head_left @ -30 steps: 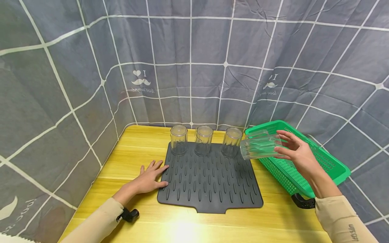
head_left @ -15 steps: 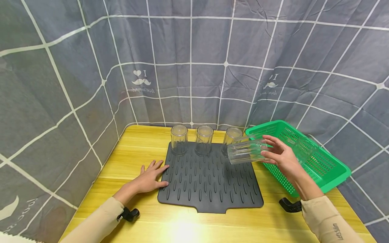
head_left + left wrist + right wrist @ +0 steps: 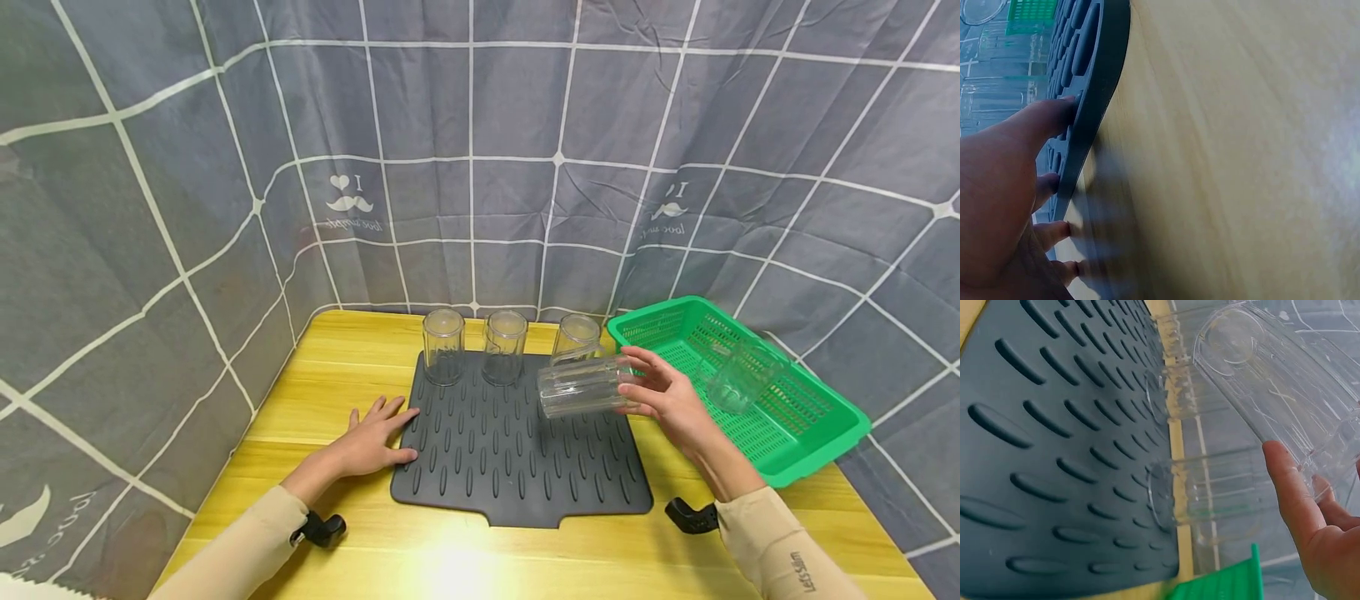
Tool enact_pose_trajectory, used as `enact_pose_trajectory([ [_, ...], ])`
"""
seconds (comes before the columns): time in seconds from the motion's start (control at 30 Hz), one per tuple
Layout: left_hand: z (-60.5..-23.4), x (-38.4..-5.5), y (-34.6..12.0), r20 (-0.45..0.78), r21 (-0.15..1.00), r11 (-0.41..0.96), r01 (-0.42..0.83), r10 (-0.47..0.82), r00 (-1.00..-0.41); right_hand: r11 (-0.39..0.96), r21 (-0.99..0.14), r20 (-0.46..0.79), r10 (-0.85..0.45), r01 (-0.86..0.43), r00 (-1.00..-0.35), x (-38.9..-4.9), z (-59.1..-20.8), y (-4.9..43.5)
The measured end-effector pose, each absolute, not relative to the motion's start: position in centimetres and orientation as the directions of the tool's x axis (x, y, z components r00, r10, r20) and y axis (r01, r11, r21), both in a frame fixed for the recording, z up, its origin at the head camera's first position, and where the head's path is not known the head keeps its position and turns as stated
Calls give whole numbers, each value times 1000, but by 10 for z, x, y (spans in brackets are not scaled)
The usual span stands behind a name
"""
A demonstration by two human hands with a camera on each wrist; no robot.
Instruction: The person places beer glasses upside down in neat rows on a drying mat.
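My right hand pinches a clear glass mug by its base end. The mug lies nearly sideways in the air over the right part of a dark ribbed drying mat, its mouth pointing left. In the right wrist view, thumb and fingers hold the end of the mug. My left hand rests spread at the mat's left edge, thumb and index finger on the mat. Upside down along the far edge stand three glasses: a left one, a middle one and a right one, partly hidden by the held mug.
A green plastic basket stands right of the mat, with another clear glass mug inside. The wooden table meets a grey checked curtain at the back and sides. Black wrist devices sit under both forearms.
My right hand has carried the mug left and slightly down, from over the basket to over the mat. The mug in the basket has come into view. My left hand has stayed put.
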State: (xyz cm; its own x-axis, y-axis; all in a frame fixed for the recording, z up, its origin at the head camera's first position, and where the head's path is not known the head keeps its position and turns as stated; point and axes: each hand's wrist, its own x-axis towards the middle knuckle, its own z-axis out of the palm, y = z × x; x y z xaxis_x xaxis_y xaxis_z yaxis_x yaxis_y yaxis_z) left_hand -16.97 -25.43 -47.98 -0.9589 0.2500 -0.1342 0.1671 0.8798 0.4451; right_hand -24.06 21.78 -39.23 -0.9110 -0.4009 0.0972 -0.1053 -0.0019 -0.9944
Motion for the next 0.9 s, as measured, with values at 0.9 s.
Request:
enact_pose_trajectory([
  [0.9,-480,-169,-253,-143,443,881,162,248,-958,-12,-1000,24,-380,-21,-925,-241,-415,173],
])
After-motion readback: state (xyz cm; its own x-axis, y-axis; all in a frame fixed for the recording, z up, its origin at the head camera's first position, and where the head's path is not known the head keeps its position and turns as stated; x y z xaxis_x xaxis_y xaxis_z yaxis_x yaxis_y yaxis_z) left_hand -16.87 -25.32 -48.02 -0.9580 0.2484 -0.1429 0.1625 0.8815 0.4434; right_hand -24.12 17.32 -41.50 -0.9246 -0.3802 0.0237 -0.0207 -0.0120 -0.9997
